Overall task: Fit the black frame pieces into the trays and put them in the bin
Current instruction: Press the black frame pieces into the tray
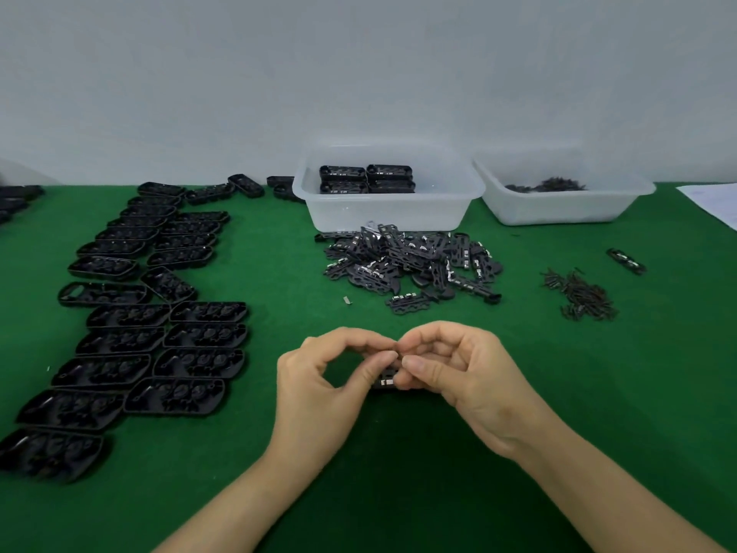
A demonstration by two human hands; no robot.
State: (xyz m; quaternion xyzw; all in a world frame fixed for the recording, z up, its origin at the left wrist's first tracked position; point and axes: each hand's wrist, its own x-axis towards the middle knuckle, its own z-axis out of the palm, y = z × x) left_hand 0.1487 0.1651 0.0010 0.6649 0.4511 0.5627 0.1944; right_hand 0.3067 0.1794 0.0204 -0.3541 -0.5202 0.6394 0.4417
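Both hands, left hand (319,377) and right hand (458,369), pinch one small black frame piece (386,380) between fingertips; it looks light, stiff, and best gripped by its edges.

Two hands (395,369), two clear bins (389,211), four filled trays (366,178), perhaps twenty-five empty trays (159,345)

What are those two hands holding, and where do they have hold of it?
A small black frame piece, pinched between the fingertips of the left hand and right hand. Fingers hide most of it, so the exact spots cannot be told.
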